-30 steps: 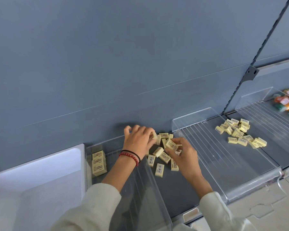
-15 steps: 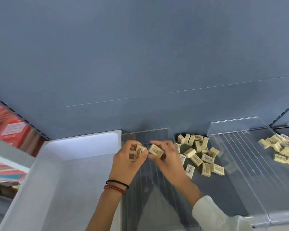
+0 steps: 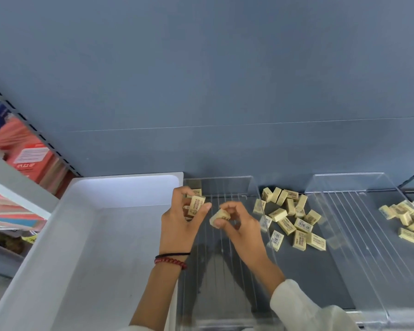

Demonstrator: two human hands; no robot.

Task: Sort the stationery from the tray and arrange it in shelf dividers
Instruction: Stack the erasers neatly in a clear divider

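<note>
- Nearest me, the right sleeve [image 3: 304, 306] and the left wrist with its bracelets [image 3: 170, 259] reach in over the front edge of the shelf [image 3: 308, 278].
- The left hand [image 3: 177, 225] is curled round a few held erasers [image 3: 196, 205], thumb one side and fingers the other. I judge it to be the collecting hand, so the pieces can go down squared together.
- The right hand [image 3: 239, 225] pinches a single eraser [image 3: 220, 217] between thumb and fingertips. It sits just beside the left hand's bundle without touching it, probably being turned to match before it joins.
- Both hands hang over the clear divider bay [image 3: 225, 263], which sits right beside the white tray [image 3: 120, 185].
- At the bay's back-left corner I make out placed erasers [image 3: 196, 191], mostly hidden by the left hand.
- The loose erasers [image 3: 289, 218] lie jumbled toward the back edge of the next bay to the right, and a further heap [image 3: 409, 218] sits near the shelf's right edge.
- A second ago both hands were picking in that jumble; now they are over the bay. Half a second ago the two held pieces almost met; now a gap shows between them.
</note>
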